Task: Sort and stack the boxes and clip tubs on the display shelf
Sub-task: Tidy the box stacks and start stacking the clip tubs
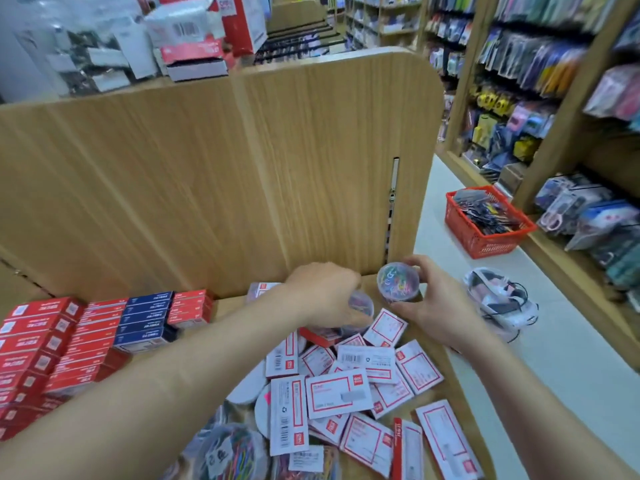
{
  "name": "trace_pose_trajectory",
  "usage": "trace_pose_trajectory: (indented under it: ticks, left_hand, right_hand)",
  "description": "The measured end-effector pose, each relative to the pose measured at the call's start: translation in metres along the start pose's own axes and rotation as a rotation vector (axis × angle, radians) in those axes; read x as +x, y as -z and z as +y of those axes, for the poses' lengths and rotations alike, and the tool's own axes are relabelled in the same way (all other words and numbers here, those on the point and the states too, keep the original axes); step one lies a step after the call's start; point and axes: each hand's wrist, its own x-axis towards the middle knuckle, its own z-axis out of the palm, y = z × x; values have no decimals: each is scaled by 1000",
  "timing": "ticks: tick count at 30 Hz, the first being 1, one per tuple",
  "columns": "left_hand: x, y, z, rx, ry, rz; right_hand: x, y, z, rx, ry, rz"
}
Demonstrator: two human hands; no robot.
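My right hand (431, 303) grips a clear round clip tub (398, 280) full of coloured clips, held upright at the shelf's back right corner. My left hand (325, 292) curls over a second clear clip tub (362, 304) just to its left, which is partly hidden under my fingers. Below both hands lies a loose heap of several white boxes with red borders (337, 393). Red boxes (38, 344) and dark blue boxes (147, 320) stand in neat stacks on the left of the wooden display shelf (228, 306).
A tall wooden back panel (207, 174) closes the shelf behind my hands. Bags of coloured clips (230, 452) lie at the front. A red basket (485, 220) and a clear bag with cords (498, 303) sit on the white floor to the right, beside stocked racks.
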Motion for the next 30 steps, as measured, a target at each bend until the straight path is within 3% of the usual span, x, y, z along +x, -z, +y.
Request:
trace_pose_trajectory:
  ticks: [3, 8, 13, 17, 21, 26, 30]
  left_hand:
    - [1, 0, -7, -149, 9, -5]
    - [5, -6, -15, -182, -9, 81]
    - [7, -15, -14, -202, -25, 146]
    - [4, -10, -13, -546, 113, 259]
    - [6, -4, -1, -795, 106, 398]
    - [19, -11, 18, -655, 30, 509]
    - [28, -17, 20, -695, -32, 570]
  right_hand:
    - [0, -5, 12, 31, 32, 44]
    - [0, -7, 19, 94, 53, 43]
    - [7, -12, 24, 12, 64, 50]
    - [15, -17, 25, 13, 35, 105]
    - [19, -17, 28, 43, 40, 86]
    - [17, -12, 29, 95, 84, 5]
    - [12, 4, 21, 308, 188, -72]
